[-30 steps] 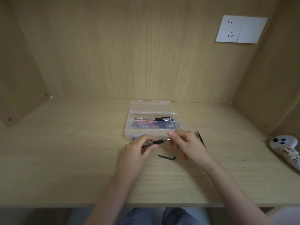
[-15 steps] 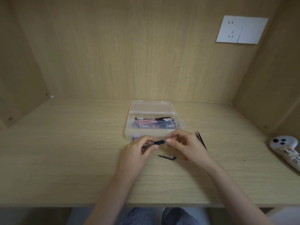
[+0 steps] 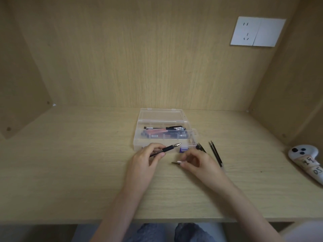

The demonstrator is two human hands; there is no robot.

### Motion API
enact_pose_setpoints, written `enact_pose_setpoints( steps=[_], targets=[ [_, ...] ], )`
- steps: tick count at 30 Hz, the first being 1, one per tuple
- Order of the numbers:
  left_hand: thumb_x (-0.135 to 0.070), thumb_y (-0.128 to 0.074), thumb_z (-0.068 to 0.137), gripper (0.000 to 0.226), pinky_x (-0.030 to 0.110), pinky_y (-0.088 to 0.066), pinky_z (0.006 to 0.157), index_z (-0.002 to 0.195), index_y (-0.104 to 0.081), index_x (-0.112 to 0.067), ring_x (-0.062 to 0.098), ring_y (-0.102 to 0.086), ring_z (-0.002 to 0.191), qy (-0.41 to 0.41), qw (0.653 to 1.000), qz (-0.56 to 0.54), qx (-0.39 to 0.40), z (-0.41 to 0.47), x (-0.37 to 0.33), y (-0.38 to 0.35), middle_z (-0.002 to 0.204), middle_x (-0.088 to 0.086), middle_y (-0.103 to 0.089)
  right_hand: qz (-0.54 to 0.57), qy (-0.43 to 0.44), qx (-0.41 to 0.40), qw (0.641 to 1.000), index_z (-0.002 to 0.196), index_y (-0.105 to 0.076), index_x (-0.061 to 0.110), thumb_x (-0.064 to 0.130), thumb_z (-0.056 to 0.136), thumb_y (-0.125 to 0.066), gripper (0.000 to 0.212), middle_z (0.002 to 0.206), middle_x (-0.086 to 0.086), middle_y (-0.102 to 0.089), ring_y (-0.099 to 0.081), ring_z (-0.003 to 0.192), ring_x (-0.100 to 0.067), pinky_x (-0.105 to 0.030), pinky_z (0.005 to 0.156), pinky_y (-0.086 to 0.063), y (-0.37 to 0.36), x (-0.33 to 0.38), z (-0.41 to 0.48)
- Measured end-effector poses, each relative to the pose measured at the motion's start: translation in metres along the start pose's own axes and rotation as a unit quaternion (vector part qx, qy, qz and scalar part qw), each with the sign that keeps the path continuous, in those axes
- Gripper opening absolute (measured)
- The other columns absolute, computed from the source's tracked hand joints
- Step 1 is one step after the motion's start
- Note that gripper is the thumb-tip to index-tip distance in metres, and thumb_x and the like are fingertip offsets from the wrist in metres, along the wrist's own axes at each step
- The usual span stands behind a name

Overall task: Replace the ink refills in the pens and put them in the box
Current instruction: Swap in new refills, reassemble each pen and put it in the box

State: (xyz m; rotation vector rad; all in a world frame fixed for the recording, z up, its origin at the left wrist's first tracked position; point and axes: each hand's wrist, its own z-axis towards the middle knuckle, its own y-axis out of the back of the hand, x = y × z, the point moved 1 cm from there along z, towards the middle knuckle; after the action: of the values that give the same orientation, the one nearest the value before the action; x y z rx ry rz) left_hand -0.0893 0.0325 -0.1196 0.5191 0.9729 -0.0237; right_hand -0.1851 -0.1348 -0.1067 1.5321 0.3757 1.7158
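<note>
Left hand (image 3: 145, 159) grips the pen (image 3: 166, 149). The rear of the barrel is hidden under the curled fingers, so only the grip and metal tip show past the thumb.

Right hand (image 3: 197, 163) is motion-blurred. Its fingertips curl at a small dark-and-pale piece (image 3: 176, 162), possibly a pen cap. Cannot tell whether it is pinched or only touched.

Just beyond the right knuckles:
- purple item (image 3: 183, 149), lower part hidden, kind unclear
- black bit (image 3: 201, 147), half covered

Refills (image 3: 215, 155), on the outer side of the right hand: near ends are lost in blur by the wrist.

Box (image 3: 164, 119), beyond both hands: contents are smeared behind the clear front wall, and the count is unreadable.

Forearms are cut by the bottom edge.

White controller (image 3: 307, 161), far out from the right hand, is cut by the frame edge.
</note>
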Motion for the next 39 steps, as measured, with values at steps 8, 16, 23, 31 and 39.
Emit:
enact_pose_setpoints(
  steps=[8, 16, 23, 31, 39],
  targets=[
    [-0.017, -0.071, 0.079, 0.018, 0.02, -0.047, 0.078, 0.094, -0.069, -0.027, -0.007, -0.06, 0.085, -0.041, 0.999, 0.028, 0.004, 0.0, -0.004, 0.003, 0.085, -0.025, -0.064, 0.182, 0.016, -0.071, 0.98, 0.086, -0.065, 0.015, 0.005, 0.084, -0.065, 0.011, 0.072, 0.009, -0.063, -0.05, 0.061, 0.0, -0.012, 0.06, -0.04, 0.03, 0.003, 0.008],
    [-0.016, -0.071, 0.079, 0.018, 0.018, -0.048, 0.077, 0.094, -0.07, -0.026, -0.008, -0.06, 0.086, -0.022, 0.999, 0.022, 0.018, -0.001, -0.004, 0.003, 0.084, -0.027, -0.063, 0.179, 0.029, -0.076, 0.98, 0.083, -0.064, 0.025, 0.004, 0.083, -0.067, 0.021, 0.074, 0.019, -0.066, -0.054, 0.066, 0.001, -0.014, 0.068, -0.042, 0.021, 0.006, 0.011],
    [-0.021, -0.071, 0.079, 0.017, 0.024, -0.049, 0.076, 0.094, -0.07, -0.03, -0.006, -0.062, 0.081, -0.021, 0.999, 0.03, 0.029, -0.001, 0.0, -0.001, 0.085, -0.022, -0.068, 0.159, 0.022, -0.042, 0.986, 0.08, -0.067, 0.032, 0.008, 0.081, -0.07, 0.024, 0.08, 0.015, -0.067, -0.058, 0.073, -0.004, -0.022, 0.07, -0.043, 0.01, 0.006, 0.012],
    [-0.024, -0.07, 0.08, 0.014, 0.026, -0.047, 0.075, 0.092, -0.072, -0.03, 0.002, -0.062, 0.081, -0.039, 0.995, 0.082, 0.049, -0.002, 0.002, -0.001, 0.089, -0.018, -0.07, 0.242, -0.004, -0.058, 0.969, 0.082, -0.068, 0.012, -0.003, 0.079, -0.068, 0.015, 0.074, 0.0, -0.067, -0.059, 0.064, -0.009, -0.018, 0.067, -0.047, -0.008, -0.002, 0.005],
    [-0.023, -0.07, 0.08, 0.012, 0.016, -0.043, 0.073, 0.091, -0.071, -0.028, 0.001, -0.06, 0.082, -0.036, 0.992, 0.1, 0.065, -0.002, 0.001, -0.004, 0.088, -0.017, -0.07, 0.255, -0.01, -0.067, 0.965, 0.085, -0.068, 0.016, 0.0, 0.081, -0.067, 0.016, 0.074, -0.006, -0.069, -0.063, 0.068, -0.014, -0.023, 0.07, -0.049, -0.016, -0.009, 0.001]
  ],
)
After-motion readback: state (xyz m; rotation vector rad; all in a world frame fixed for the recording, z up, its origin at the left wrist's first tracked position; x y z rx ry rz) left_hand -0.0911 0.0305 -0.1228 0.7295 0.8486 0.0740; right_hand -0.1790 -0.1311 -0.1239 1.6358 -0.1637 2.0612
